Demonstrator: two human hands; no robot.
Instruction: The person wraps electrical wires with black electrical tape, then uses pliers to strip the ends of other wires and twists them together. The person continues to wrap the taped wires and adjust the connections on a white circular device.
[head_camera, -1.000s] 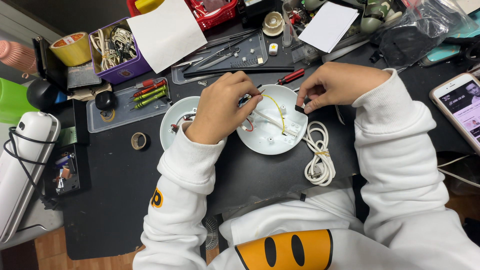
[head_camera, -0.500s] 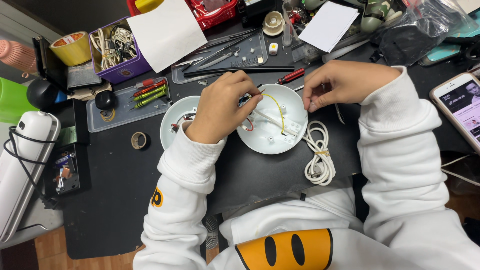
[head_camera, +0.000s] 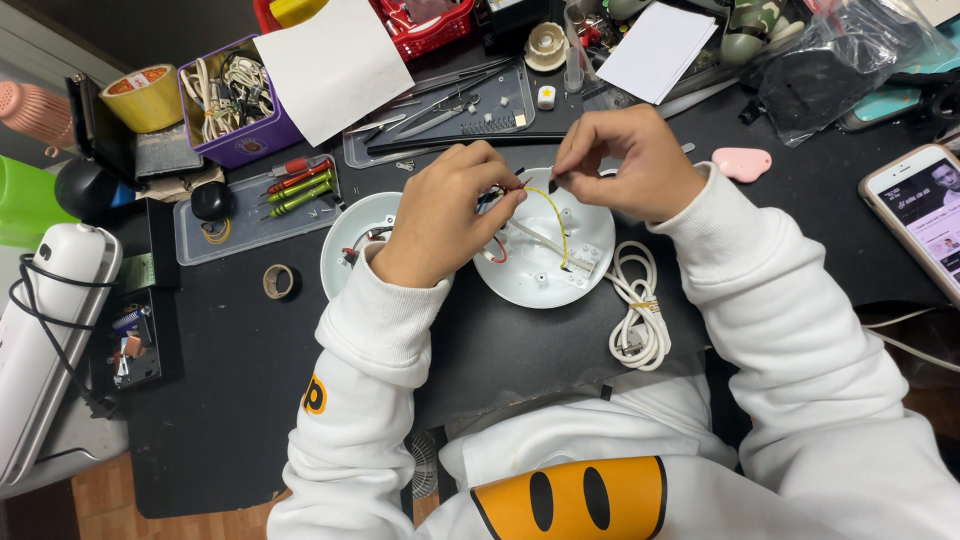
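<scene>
Mid-surface, near its front edge: we see a round white lamp base (head_camera: 545, 265) lying open side up on the dark surface (head_camera: 230, 400), both hands over it.
Left hand: our left hand (head_camera: 440, 225) is closed, fingertips pinching thin wires at the base's upper left rim.
Right hand: our right hand (head_camera: 630, 160) is closed too, thumb and forefinger pinching the top end of a yellow wire (head_camera: 558, 220) that curves down into the base.
Beside the base: a second white round cover (head_camera: 350, 245) touches our left wrist; a coiled white cable (head_camera: 635, 310) lies just right of the base.
Towards the left edge: a clear tray of screwdrivers (head_camera: 290, 190) and a small tape roll (head_camera: 278, 281).
Right edge: a phone (head_camera: 925, 210), screen lit.
</scene>
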